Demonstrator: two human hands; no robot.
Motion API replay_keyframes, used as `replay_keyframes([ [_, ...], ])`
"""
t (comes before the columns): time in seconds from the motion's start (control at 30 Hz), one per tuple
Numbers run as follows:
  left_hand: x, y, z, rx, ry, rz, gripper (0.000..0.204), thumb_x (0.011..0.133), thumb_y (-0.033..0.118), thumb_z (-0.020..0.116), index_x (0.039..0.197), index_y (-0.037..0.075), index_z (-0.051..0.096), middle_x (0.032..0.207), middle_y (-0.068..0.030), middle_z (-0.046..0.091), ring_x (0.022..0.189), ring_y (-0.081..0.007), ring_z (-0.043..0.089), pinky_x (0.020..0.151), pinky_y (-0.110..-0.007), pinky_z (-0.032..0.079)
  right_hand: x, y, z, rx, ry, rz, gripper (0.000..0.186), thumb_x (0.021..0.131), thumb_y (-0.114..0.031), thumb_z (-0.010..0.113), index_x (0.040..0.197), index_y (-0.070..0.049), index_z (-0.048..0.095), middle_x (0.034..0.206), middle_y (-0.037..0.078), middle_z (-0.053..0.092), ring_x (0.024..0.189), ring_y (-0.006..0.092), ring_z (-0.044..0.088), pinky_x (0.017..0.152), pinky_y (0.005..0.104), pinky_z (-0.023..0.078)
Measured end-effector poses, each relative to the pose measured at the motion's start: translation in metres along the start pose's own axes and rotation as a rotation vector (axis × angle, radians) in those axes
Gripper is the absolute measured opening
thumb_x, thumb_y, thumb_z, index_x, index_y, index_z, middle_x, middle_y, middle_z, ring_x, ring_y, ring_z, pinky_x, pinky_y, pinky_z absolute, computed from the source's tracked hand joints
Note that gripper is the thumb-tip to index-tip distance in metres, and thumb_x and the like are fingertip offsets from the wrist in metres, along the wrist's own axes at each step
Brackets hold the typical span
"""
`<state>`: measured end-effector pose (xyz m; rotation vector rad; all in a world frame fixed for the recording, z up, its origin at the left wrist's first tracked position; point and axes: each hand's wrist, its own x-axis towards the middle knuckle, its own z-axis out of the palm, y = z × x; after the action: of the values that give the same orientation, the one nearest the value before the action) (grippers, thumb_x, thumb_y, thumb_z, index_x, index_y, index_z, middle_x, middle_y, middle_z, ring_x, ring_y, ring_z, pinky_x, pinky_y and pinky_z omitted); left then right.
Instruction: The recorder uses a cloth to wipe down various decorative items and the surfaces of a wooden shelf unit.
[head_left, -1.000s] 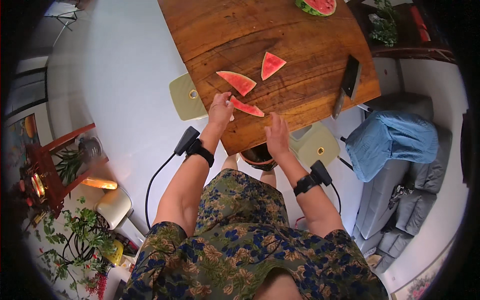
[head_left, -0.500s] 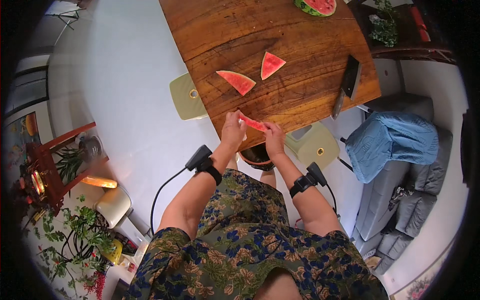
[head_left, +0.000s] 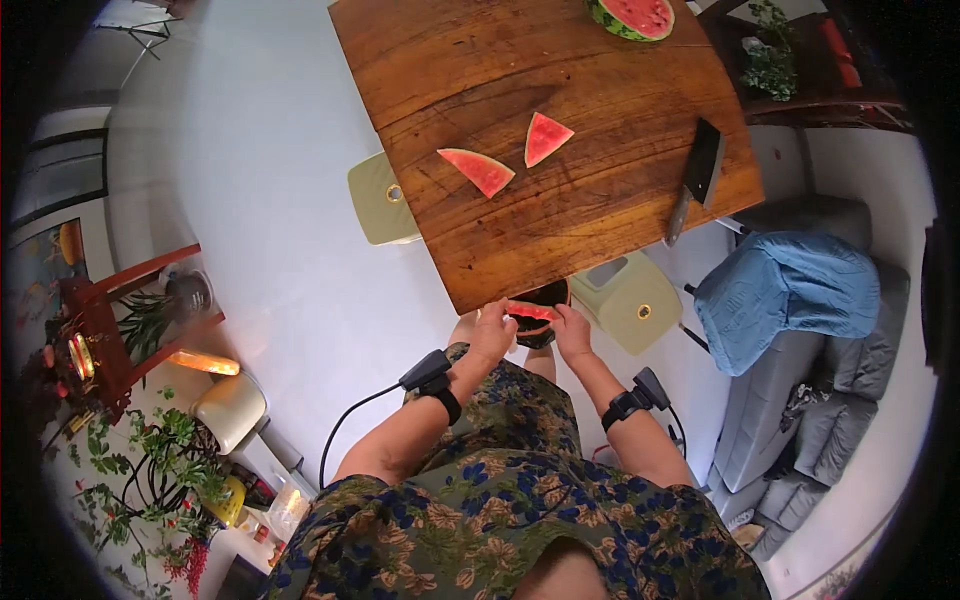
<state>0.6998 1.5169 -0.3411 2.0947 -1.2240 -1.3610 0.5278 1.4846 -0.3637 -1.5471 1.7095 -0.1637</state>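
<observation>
Both my hands hold a thin curved strip of watermelon (head_left: 533, 310), red with a pale edge, just off the table's near edge. My left hand (head_left: 490, 333) is closed on one end, with something small and white by its fingers. Pinching the other end is my right hand (head_left: 573, 334). Below the strip stands a bin (head_left: 551, 291) with a dark liner, partly hidden by hands and melon. Two red watermelon slices, one long (head_left: 479, 172) and one triangular (head_left: 547, 139), lie on the wooden table (head_left: 560, 225).
A cleaver (head_left: 704, 165) lies near the table's right edge. A cut watermelon (head_left: 637, 16) sits at the far end. Green stools stand left (head_left: 379, 200) and right (head_left: 632, 305) of the table. Farther right, blue cloth (head_left: 790, 290) drapes by a grey sofa (head_left: 760, 400).
My hands have moved toward me with the watermelon strip, from above the table's corner to over the bin. The other slices and the cleaver lie as before.
</observation>
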Motion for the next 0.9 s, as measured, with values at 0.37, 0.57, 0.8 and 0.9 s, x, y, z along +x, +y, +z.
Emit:
replay_keyframes([
  [0.37,0.120,0.016,-0.110,-0.473,0.260,0.090,0.019,0.079,0.007,0.053,0.097,0.002,0.056,0.080,-0.0074,0.058,0.071,-0.0144,0.054,0.064,-0.027,0.045,0.069,-0.079,-0.033,0.063,-0.122,-0.122,0.033,0.077,-0.008,0.052,0.109,-0.001,0.050,0.102,0.018,0.055,0.095,0.0340,0.052,0.081,0.0395,0.042],
  [0.57,0.202,0.022,-0.168,-0.184,0.421,0.125,0.034,0.077,0.020,0.053,0.106,0.002,0.052,0.100,-0.0185,0.055,0.093,-0.0303,0.054,0.080,-0.037,0.043,0.139,-0.134,-0.038,0.198,-0.009,-0.234,0.040,0.077,-0.012,0.051,0.115,-0.002,0.046,0.106,0.020,0.053,0.098,0.0355,0.050,0.083,0.0406,0.041],
  [0.8,0.217,0.057,-0.155,0.127,0.294,-0.033,0.037,0.079,0.019,0.046,0.112,0.003,0.050,0.111,-0.0213,0.045,0.097,-0.0351,0.051,0.084,-0.039,0.042,0.172,-0.167,-0.004,0.091,-0.027,-0.094,0.043,0.076,-0.012,0.052,0.117,0.001,0.044,0.115,0.021,0.048,0.106,0.0332,0.046,0.088,0.0403,0.039],
  [0.9,0.206,0.077,-0.153,0.092,0.181,-0.055,0.035,0.079,0.018,0.048,0.110,0.002,0.050,0.109,-0.0218,0.047,0.094,-0.0357,0.052,0.082,-0.040,0.043,0.183,-0.160,0.004,0.139,-0.040,0.005,0.044,0.078,-0.016,0.050,0.119,0.001,0.043,0.116,0.022,0.047,0.108,0.0366,0.045,0.089,0.0430,0.038],
])
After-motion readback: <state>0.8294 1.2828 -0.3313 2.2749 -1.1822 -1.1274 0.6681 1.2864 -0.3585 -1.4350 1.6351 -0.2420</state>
